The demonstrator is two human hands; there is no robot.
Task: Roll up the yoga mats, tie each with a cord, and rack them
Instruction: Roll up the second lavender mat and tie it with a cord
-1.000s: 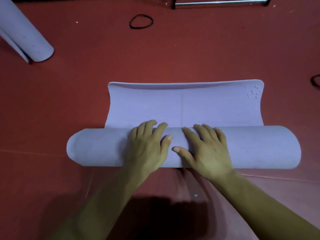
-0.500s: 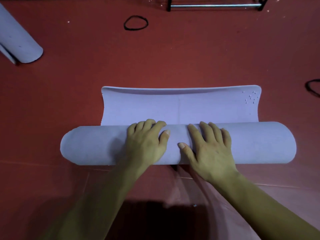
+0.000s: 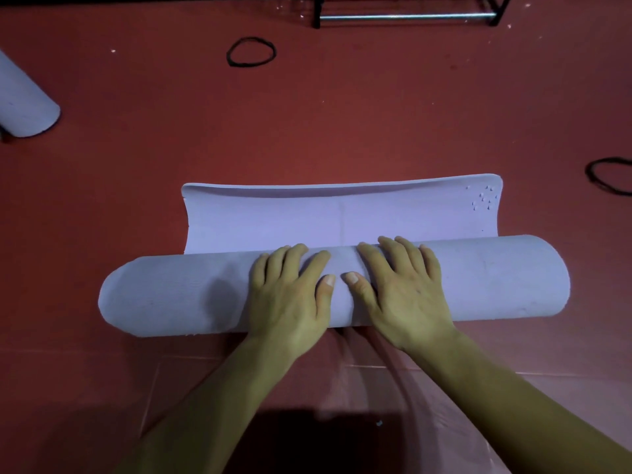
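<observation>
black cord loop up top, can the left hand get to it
Probably yes: only bare red floor lies between the mat and the cord loop, though the left hand must first leave the roll it presses.

Lilac mat [image 3: 496,278] mostly rolled; black cords [image 3: 251,52] lie beyond.

Bore, on a dull red floor [image 3: 342,131], a partly rolled lilac foam yoga mat [image 3: 496,278] at centre and a second rolled lilac mat [image 3: 24,107] far left. Carried a black cord loop [image 3: 251,52] beyond, another black loop [image 3: 610,176] at right, a black metal rack [image 3: 407,17] farthest.
</observation>
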